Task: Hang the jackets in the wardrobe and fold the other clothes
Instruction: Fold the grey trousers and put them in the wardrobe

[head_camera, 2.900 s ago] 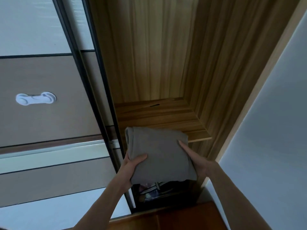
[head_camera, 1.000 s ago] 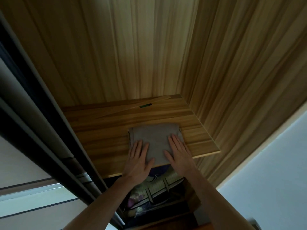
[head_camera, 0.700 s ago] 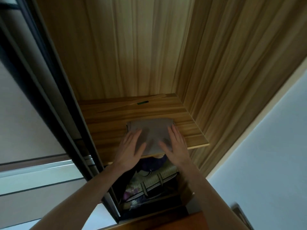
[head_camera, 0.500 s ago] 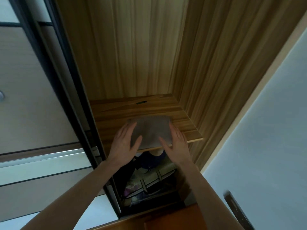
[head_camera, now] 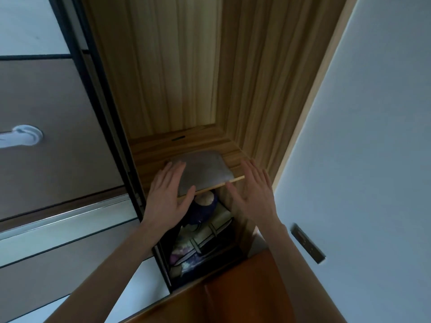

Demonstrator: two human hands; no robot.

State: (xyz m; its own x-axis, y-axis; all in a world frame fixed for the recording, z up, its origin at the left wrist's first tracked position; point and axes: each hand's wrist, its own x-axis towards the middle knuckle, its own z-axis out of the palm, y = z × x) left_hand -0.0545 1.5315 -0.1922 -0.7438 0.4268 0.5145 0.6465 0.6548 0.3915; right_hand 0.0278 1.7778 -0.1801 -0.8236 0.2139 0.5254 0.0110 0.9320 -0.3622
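While both hands splay flat | left hand (head_camera: 168, 197) overlaps folded cloth (head_camera: 205, 169) | right hand (head_camera: 253, 194) apart

folded cloth (head_camera: 202, 169) fills shelf (head_camera: 149, 157) front, open above

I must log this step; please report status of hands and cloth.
Left hand open, fingers over cloth edge. Right hand open, off it. Cloth folded on shelf. Nothing in the way.

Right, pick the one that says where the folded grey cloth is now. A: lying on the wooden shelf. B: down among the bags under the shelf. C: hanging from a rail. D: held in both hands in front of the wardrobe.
A: the folded grey cloth lies flat on the wooden shelf.
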